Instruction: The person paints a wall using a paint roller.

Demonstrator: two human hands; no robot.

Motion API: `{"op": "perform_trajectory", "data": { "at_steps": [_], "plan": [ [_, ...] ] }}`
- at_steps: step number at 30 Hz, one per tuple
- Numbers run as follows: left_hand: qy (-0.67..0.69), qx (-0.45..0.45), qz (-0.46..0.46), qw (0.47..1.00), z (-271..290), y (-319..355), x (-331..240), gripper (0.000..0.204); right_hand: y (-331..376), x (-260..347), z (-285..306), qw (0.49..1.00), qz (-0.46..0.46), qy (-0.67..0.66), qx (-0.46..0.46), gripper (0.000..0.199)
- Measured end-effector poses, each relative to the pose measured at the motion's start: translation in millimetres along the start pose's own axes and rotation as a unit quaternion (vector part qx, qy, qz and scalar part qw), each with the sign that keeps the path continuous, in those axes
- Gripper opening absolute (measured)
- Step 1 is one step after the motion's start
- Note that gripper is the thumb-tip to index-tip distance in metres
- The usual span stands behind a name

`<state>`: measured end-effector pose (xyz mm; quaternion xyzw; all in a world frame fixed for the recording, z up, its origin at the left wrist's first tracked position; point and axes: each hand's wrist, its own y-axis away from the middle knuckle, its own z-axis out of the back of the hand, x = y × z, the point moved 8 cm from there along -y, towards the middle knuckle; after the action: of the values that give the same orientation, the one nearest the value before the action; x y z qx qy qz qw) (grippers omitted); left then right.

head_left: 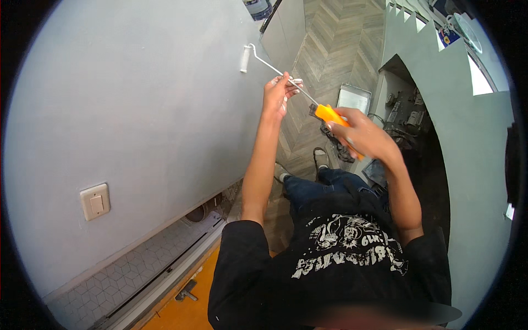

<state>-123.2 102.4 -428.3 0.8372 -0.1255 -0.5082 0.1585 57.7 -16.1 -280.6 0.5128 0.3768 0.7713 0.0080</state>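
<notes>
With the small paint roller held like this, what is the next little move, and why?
Probably press the white roller head onto the grey wall and begin a short stroke. It sits at the wall's surface, though contact cannot be confirmed. The right hand holds the orange handle and the left hand steadies the thin metal shaft, so both grips look set.

Right hand [366, 135] grips orange roller handle [330, 114]; left hand [278, 93] pinches wire shaft [275, 69] near grey wall [137, 110].

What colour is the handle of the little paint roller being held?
Bright orange, gripped in the right hand; the handle shows best in the head view.
</notes>
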Motion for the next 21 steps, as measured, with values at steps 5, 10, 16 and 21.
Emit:
{"op": "perform_trajectory", "data": {
  "at_steps": [5,10,16,21],
  "plan": [
    [-0.034,-0.017,0.018,0.999,-5.8,-1.9,-1.5,0.022,2.6,1.0,16.8,0.999,0.004,-0.036,-0.008,0.040],
    [-0.018,0.023,-0.050,0.998,-73.4,102.0,-81.9,0.022,108.5,49.3,39.9,0.996,0.081,0.017,-0.018,0.040],
    [-0.025,0.036,-0.059,0.997,-63.4,76.8,-70.3,0.021,77.7,33.8,34.5,0.994,0.069,0.071,-0.046,0.043],
    [-0.014,-0.006,0.007,1.000,-22.8,-32.2,2.6,0.020,-16.1,-11.0,28.9,0.998,0.028,-0.002,-0.047,0.047]
  ]
}}
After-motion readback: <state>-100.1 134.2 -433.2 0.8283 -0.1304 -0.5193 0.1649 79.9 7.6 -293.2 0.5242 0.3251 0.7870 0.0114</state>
